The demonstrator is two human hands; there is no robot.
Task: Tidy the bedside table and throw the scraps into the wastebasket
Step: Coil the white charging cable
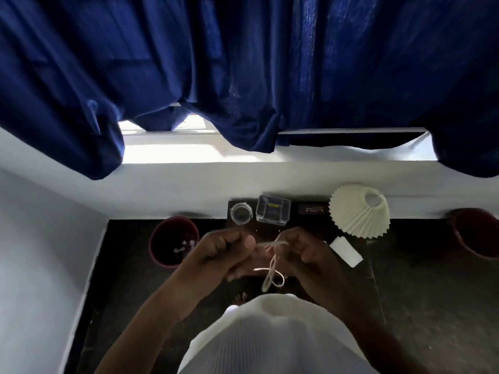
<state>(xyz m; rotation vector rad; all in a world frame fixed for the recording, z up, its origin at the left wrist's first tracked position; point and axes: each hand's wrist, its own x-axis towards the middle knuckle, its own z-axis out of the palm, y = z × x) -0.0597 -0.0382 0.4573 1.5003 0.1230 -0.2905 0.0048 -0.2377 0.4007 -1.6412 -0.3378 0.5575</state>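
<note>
Head view, looking down.

Table (294, 228): dark, small, set against the white wall under the window; most of its near part is hidden by the hands.

Jar (241, 214): clear glass, round, at the table's far left corner.

Box (273, 210): clear plastic with dark contents, on the far edge just right of the jar.

Book (313, 209): dark, flat object with faint lettering on the far edge between box and lamp; whether it is a book is uncertain.

Lamp (360, 209): cream pleated shade, at the far right corner, overhanging the table's right edge.

Paper (346, 251): white rectangular piece near the right edge, in front of the lamp, lying at an angle.

Cord (271, 268): thin, pale, looped, held above the table's middle; a loop and loose ends hang below the hands.

Left hand (229, 248): fingers curled, pinching one end of the cord.

Right hand (302, 249): fingers curled, pinching the cord's other part; the two hands are close together, not touching.

Bin (174, 241): dark red, round, on the dark floor just left of the table, with white scraps inside.

Pot (476, 232): reddish round container on the floor, well right of the table.

Curtain (243, 63): deep blue, hanging over the window sill above.
</note>
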